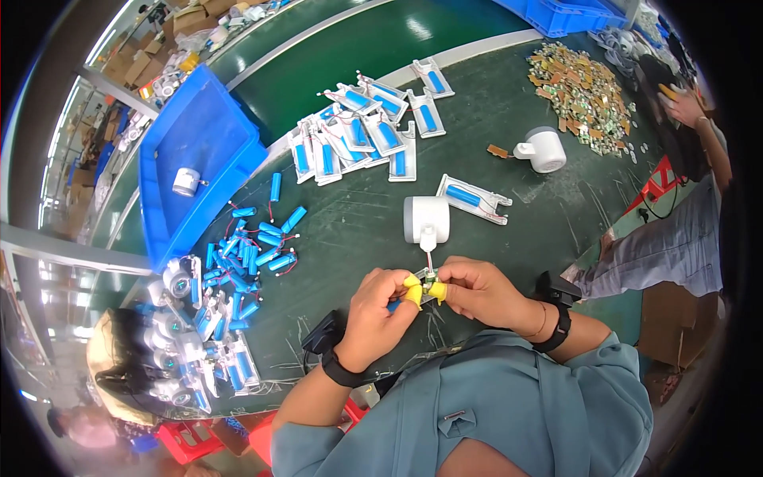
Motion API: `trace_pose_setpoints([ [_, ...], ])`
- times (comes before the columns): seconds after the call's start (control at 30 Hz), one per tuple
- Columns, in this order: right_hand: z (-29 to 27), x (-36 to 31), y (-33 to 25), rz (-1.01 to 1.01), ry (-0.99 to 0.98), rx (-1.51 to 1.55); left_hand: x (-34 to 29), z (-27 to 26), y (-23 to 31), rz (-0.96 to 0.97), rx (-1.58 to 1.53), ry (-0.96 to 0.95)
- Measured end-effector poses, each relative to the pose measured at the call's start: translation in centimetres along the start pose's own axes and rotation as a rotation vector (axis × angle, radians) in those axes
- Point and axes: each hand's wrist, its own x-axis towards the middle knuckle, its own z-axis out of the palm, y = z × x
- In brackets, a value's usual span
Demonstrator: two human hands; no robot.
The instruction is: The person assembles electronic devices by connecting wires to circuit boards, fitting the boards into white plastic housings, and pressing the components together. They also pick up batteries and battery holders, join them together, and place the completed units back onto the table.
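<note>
Near the table's front edge, both my hands pinch around a small green circuit board (430, 278) with pale parts about it. My left hand (378, 306) is closed on its left side, yellow covers on the fingertips. A bit of blue shows under those fingers, mostly hidden. From the right, my right hand (486, 296) grips the same piece, also with a yellow fingertip cover. Thin wires run from the board up to a white cylindrical device (429, 219) with a grey end, lying just beyond my fingers. Behind it lies a white holder (486, 204) with a blue battery.
Loose blue batteries (246, 253) and assembled white units (179, 334) lie at left beside a blue bin (199, 135). More battery-filled holders (358, 131) are piled far centre. A white device (547, 149) and a heap of small boards (584, 95) lie right, near another person's hand (682, 107).
</note>
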Motion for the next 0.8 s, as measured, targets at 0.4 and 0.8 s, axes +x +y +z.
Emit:
trace_pose_setpoints([
  [0.4,-0.12,-0.02,-0.18,0.079,-0.054,0.028,0.32,0.37,0.21,0.131,0.112,0.063],
  [0.8,0.28,-0.34,0.15,-0.172,0.004,-0.275,0.36,0.60,0.13,0.289,0.159,0.035],
])
